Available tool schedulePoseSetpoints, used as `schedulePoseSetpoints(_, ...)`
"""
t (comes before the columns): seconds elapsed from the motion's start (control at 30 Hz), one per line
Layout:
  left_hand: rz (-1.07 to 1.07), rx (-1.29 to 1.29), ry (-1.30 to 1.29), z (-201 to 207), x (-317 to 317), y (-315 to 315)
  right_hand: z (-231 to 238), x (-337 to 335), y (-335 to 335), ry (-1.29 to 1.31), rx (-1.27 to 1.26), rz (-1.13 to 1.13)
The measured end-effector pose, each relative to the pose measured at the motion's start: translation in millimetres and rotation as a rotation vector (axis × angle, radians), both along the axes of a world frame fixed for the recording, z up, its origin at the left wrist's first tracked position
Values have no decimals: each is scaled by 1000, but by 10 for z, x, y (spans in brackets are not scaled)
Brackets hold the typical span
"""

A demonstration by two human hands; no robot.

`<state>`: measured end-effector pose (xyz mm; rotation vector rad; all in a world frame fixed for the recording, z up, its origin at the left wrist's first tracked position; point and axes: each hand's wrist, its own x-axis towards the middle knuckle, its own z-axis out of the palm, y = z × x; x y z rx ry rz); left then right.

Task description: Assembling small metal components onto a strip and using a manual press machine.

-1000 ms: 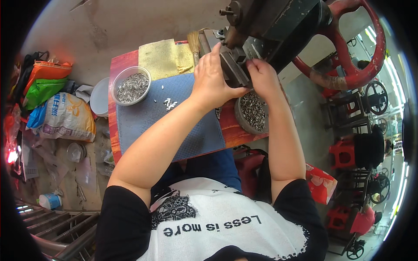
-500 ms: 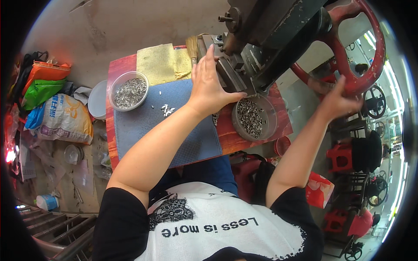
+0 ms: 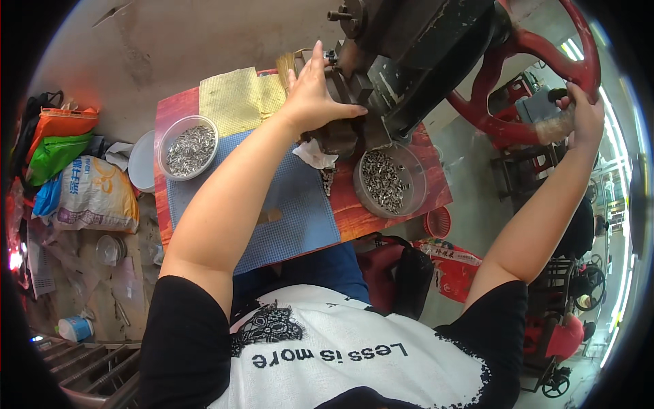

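Observation:
My left hand (image 3: 312,101) is raised at the dark metal press (image 3: 436,54), fingers spread and thumb stretched out to the right. It appears to hold nothing and lies beside the tooling block (image 3: 361,85) under the press head; whether it touches the block I cannot tell. At the far right my right hand (image 3: 587,119) has its fingers wrapped round the rim of the press's red handwheel (image 3: 485,126). To the right of the tooling, a clear round tub (image 3: 421,178) holds many small metal pieces. Another tub (image 3: 163,151) of shiny metal pieces stands at the left.
A blue textured mat (image 3: 293,235) and yellow cloth (image 3: 228,102) cover part of the red table (image 3: 439,167). A brush (image 3: 285,67) and crumpled white scrap (image 3: 315,155) lie near the press. Sacks (image 3: 95,194) are on the left; a red basket (image 3: 437,221) is beside the table.
My right hand has moved up and right onto the handwheel's rim and closed on it. My left hand stays spread by the tooling. The view has shifted slightly; a white scrap now shows below my left hand.

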<state>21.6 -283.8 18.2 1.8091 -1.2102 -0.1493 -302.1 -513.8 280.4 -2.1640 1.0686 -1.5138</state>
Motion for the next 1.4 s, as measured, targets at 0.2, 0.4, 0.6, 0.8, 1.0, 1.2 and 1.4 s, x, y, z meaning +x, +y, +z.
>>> schedulePoseSetpoints(0.2,-17,-5,44,-42,43,-25,-599,130,173,-339,-150,-21)
schedulePoseSetpoints(0.4,-29,-10,52,-3,-15,-19,-1299,363,317,-604,-364,61)
schedulePoseSetpoints(0.6,48,-81,-8,-30,-513,367,-1124,302,313,-530,-200,57)
schedulePoseSetpoints(0.8,97,-80,-56,-28,-635,430,-1375,382,341,-582,-214,52)
schedulePoseSetpoints(1.0,86,-171,-50,-30,-648,414,-1708,262,210,-425,-249,-45)
schedulePoseSetpoints(1.2,-44,-430,-345,187,-867,425,-2253,352,1163,-323,571,219)
schedulePoseSetpoints(1.4,-269,-326,-410,137,-1262,444,-2334,588,1826,-231,1041,656)
